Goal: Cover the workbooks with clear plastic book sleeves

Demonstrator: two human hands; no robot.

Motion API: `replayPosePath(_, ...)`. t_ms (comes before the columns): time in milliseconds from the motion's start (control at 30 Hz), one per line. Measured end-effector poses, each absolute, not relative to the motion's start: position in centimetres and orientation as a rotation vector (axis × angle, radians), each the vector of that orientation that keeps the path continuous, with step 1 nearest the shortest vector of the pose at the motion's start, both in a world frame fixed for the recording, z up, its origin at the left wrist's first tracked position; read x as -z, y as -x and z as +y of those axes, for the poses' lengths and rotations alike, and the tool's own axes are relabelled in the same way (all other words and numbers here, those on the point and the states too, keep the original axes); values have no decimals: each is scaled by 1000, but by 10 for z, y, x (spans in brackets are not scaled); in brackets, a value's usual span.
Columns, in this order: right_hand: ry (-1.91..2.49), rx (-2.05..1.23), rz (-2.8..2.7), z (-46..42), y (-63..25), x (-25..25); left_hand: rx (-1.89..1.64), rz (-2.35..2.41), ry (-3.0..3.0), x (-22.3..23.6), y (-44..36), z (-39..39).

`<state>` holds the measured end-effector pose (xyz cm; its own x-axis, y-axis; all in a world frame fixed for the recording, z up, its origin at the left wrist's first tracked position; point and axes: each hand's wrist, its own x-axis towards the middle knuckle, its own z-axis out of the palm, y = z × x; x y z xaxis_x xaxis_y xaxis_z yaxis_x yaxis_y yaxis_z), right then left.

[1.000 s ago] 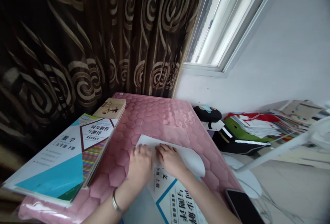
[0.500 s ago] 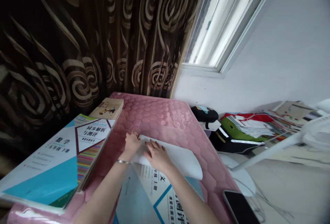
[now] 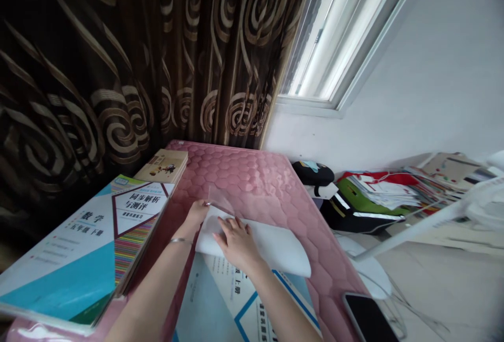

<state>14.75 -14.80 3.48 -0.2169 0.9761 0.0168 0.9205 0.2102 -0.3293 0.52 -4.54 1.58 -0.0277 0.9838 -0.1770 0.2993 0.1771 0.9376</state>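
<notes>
A workbook (image 3: 208,292) with a blue and white cover lies in front of me. Its far part is folded back, showing a white side (image 3: 275,245). My right hand (image 3: 239,241) rests on that white side with its fingers spread flat. At the far left corner of the workbook, my left hand (image 3: 197,213) pinches the edge of a clear plastic sheet (image 3: 221,199), which rises slightly there and stretches over the pink surface beyond the workbook. A bracelet circles my left wrist.
A stack of books (image 3: 74,258) stands at the left, with a tan book (image 3: 163,164) behind it. A phone (image 3: 368,316) lies at the right edge of the pink quilted surface (image 3: 236,163). Past that edge are a white lamp (image 3: 417,221) and piled papers (image 3: 386,192).
My left hand has shifted slightly left and away from me, lifting the plastic sheet's edge. My right hand has slid a little to the left on the white side.
</notes>
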Motion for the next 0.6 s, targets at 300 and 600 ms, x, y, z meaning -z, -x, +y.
replayPosePath(300,1783,-320,-2299,-158,-133,-24,-1132,1380,-1099,0,3,-76)
replayPosePath(600,1762,-323,-2302,-164,-127,-17,-1171,1278,-1065,6,9,-73)
